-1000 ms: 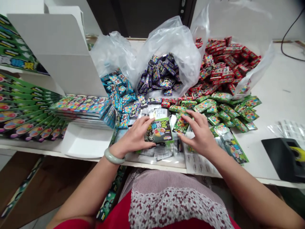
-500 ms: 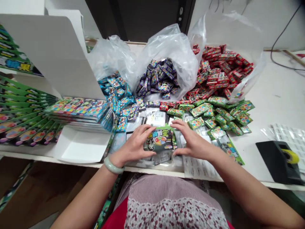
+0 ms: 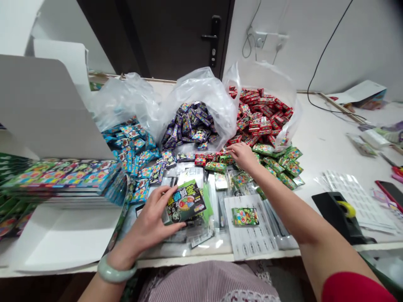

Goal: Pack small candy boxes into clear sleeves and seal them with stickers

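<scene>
My left hand [image 3: 151, 218] grips a black-and-green printed candy packet [image 3: 185, 201], its thumb below and its fingers along the left edge. The packet is tilted above clear plastic sleeves and printed sheets. Farther off, my right hand [image 3: 244, 157] reaches down into the small boxes, its fingertips drawn close together where red and green ones meet; what they hold, if anything, is hidden. Around it lie red boxes [image 3: 262, 121] and green boxes [image 3: 280, 163]. Purple boxes [image 3: 192, 121] and blue boxes [image 3: 135, 142] are heaped to the left. One green box [image 3: 244, 216] rests on a label sheet [image 3: 252, 243].
At the left stands an open white carton [image 3: 72, 235] with rows of colourful packets [image 3: 69, 174]. Clear plastic bags [image 3: 208, 84] surround the heaps. A black tape dispenser [image 3: 333, 214] sits at right, beside label sheets [image 3: 355, 197] and a phone [image 3: 390, 195]. Behind is a dark door [image 3: 170, 37].
My right hand has left the packet and moved forward to the box piles. My left hand keeps the packet, now tilted. The view has swung right and up; a green box now lies on the label sheet.
</scene>
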The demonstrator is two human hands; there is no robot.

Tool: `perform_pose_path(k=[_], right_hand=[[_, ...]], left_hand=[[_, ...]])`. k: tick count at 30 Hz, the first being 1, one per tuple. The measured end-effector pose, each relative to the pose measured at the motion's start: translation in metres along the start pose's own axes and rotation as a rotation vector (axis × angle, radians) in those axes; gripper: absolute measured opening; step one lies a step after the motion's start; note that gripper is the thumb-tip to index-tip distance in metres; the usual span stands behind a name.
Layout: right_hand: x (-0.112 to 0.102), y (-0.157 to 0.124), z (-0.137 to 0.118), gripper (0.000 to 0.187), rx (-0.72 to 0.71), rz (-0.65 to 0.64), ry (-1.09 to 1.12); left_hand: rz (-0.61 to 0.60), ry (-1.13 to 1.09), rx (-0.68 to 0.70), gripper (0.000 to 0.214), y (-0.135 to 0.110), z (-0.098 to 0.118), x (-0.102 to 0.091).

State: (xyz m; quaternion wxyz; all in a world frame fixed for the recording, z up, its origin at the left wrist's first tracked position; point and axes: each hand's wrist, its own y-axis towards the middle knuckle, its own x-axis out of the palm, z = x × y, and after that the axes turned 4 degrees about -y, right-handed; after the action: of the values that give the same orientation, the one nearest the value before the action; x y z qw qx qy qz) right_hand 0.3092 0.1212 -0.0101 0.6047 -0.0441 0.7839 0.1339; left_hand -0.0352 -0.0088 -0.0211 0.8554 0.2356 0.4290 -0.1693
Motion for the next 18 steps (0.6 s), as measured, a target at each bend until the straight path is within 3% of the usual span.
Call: perform_pose_path(k=[4, 8, 14, 18], right_hand=[[0.009, 0.030, 0.018, 0.020, -0.065, -0.101, -0.025], [0.006, 0.032, 0.019, 0.017, -0.043, -0.125, 0.039], [-0.005, -0.006, 0.024, 0.038, 0.105, -0.119, 0.257], [-0.015, -0.039, 0.037, 0.042, 0.122, -0.217, 0.448]], left_hand=[[0.007, 0.010, -0.034, 0.084, -0.006, -0.003, 0.002], [0.032, 0.003, -0.050, 0.083, -0.007, -0.005, 0.001], [0.064, 0.029, -0.061, 0.082, -0.005, -0.010, -0.005], [0.055, 0.032, -0.061, 0.080, -0.009, -0.013, -0.004]])
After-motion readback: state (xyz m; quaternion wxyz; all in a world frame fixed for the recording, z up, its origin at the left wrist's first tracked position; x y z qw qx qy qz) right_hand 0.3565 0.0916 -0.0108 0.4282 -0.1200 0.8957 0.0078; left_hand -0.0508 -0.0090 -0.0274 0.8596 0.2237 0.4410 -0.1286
